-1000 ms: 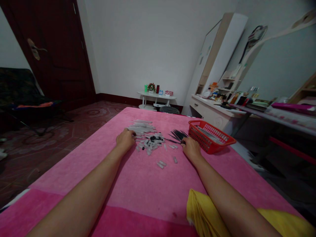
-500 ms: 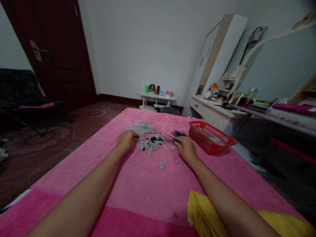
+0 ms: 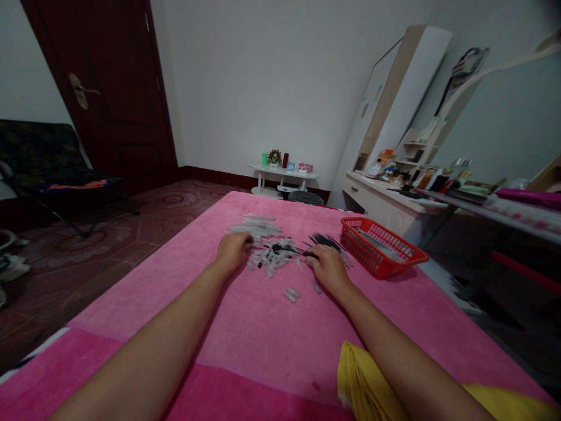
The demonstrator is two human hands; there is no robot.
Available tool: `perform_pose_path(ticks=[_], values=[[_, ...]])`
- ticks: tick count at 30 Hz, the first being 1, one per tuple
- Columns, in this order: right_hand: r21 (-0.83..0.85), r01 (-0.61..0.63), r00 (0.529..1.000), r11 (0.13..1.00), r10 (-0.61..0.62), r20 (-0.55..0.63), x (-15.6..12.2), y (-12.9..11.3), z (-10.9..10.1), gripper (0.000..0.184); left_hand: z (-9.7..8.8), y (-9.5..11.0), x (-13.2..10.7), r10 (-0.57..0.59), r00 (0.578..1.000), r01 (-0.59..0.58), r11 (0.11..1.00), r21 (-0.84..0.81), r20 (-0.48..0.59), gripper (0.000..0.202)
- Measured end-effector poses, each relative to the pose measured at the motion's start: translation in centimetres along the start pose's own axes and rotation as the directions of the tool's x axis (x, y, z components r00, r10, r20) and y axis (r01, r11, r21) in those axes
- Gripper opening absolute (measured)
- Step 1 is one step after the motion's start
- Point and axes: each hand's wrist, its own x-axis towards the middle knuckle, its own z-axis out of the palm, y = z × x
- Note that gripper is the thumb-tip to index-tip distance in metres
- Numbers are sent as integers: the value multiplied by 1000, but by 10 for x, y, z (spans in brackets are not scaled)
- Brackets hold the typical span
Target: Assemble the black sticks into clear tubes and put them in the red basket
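Observation:
My left hand [image 3: 232, 252] rests with curled fingers at the left edge of a pile of clear pen caps [image 3: 270, 264]; whatever its fingertips pinch is too small to make out. Just behind it lie many clear pen barrels [image 3: 258, 227], side by side. My right hand [image 3: 329, 268] is closed on a thin dark pen refill [image 3: 300, 251], which points left over the pile. More dark refills [image 3: 326, 240] are fanned out behind that hand. Small black pieces [image 3: 280, 248] are mixed among the caps. A few loose caps [image 3: 292, 294] lie nearer to me.
A red plastic basket [image 3: 377, 266] holding long pale sticks stands right of my right hand. Yellow cloth [image 3: 363, 380] lies under my right forearm on the pink table cover [image 3: 263, 339]. A crowded white dresser [image 3: 372, 196] is beyond on the right, a folding chair [image 3: 48, 158] at left.
My right hand has shifted slightly left, bringing the refill closer to the pile and partly covering a loose cap. My left hand stays beside the pile. The whole view has shifted slightly.

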Motion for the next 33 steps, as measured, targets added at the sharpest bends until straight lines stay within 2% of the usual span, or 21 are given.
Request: perform_pose_path(ticks=[4,7,20,26,33], values=[[24,23,1000,999,-23,-5,-1,-7,-1,18,1,9,-1,96,993,-105,986,-128,-69,18],[31,33,999,999,-33,-7,-1,-9,-2,18,1,14,-1,125,988,-139,975,-172,-93,17],[1,51,999,999,-51,17,-1,-12,-5,18,0,25,-2,153,984,-169,963,-211,-91,16],[-45,89,996,995,-88,13,-2,-15,-10,19,-2,31,-4,147,987,-155,975,-158,-60,16],[-51,78,996,996,-79,-29,-1,-9,-10,20,0,26,-5,150,984,-165,970,-182,-92,16]])
